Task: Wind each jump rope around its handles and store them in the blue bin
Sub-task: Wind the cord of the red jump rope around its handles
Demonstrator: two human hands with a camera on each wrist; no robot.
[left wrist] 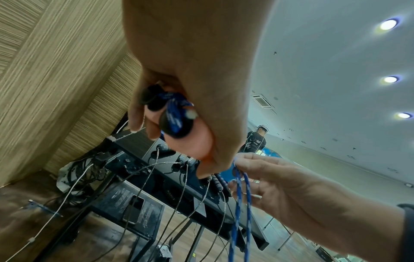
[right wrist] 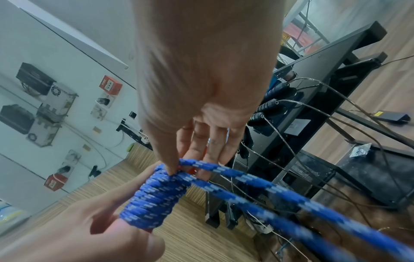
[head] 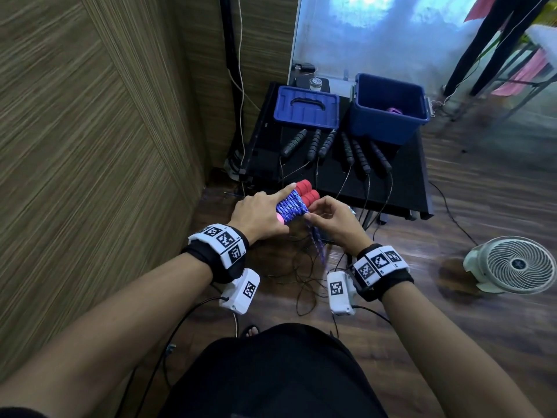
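Observation:
A jump rope with two red handles (head: 305,190) held side by side has blue-and-white rope (head: 291,207) wound tightly round them. My left hand (head: 259,214) grips this bundle, index finger stretched along its top. My right hand (head: 330,218) pinches the loose doubled rope (right wrist: 226,171) right beside the coil (right wrist: 154,195); the tail (head: 317,245) hangs down between my wrists. The open blue bin (head: 388,108) stands at the back right of the black table (head: 401,182), with something pink (head: 393,110) inside. Several black-handled jump ropes (head: 337,147) lie on the table, their thin cords trailing over the front edge.
The blue bin lid (head: 306,107) lies left of the bin. A white floor fan (head: 520,263) stands at the right. Thin cords and cables (head: 304,279) litter the wooden floor under my hands. A wood-panel wall (head: 90,131) closes the left side.

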